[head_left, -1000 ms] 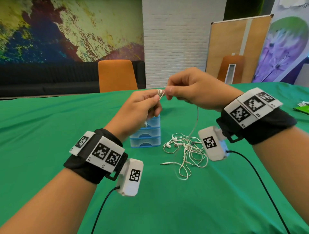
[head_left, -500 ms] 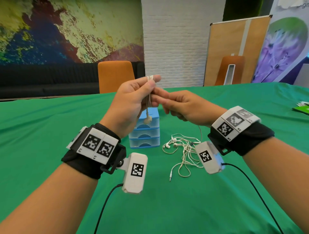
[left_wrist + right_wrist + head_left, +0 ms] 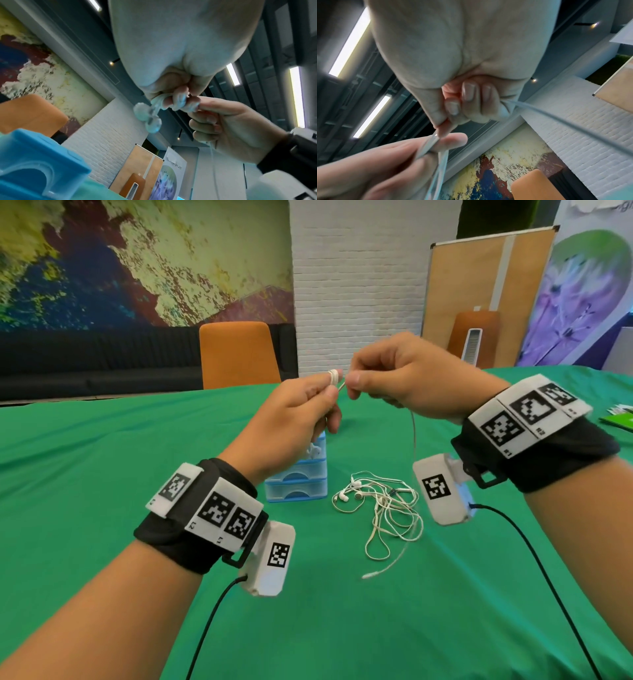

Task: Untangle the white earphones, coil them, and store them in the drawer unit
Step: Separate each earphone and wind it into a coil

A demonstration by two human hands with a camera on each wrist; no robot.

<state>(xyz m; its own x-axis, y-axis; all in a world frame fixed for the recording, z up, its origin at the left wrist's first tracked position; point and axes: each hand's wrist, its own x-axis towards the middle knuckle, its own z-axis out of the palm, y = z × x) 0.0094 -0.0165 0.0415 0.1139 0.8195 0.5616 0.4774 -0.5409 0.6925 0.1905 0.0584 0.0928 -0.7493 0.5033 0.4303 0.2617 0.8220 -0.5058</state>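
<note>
Both hands are raised over the green table (image 3: pixel 102 460). My left hand (image 3: pixel 330 386) holds white earphone cable wound in loops (image 3: pixel 333 376) round its fingertips. In the left wrist view two earbuds (image 3: pixel 148 116) dangle below those fingers. My right hand (image 3: pixel 354 381) pinches the same cable just right of the loops. From it the cable (image 3: pixel 413 436) hangs down to a loose tangle of white earphones (image 3: pixel 383 508) on the cloth, with the jack plug (image 3: pixel 368 576) nearest me. The small blue drawer unit (image 3: pixel 298 486) stands under my left hand, its drawers pushed in.
An orange chair (image 3: pixel 239 354) stands behind the far table edge. Green leaflets (image 3: pixel 620 419) lie at the right edge. Black leads (image 3: pixel 548 577) run from both wrist cameras across the cloth towards me.
My right hand has come up from under my left hand to its right side, carrying the cable round the fingers. My left hand has dropped slightly. The loose cable on the table has shifted.
</note>
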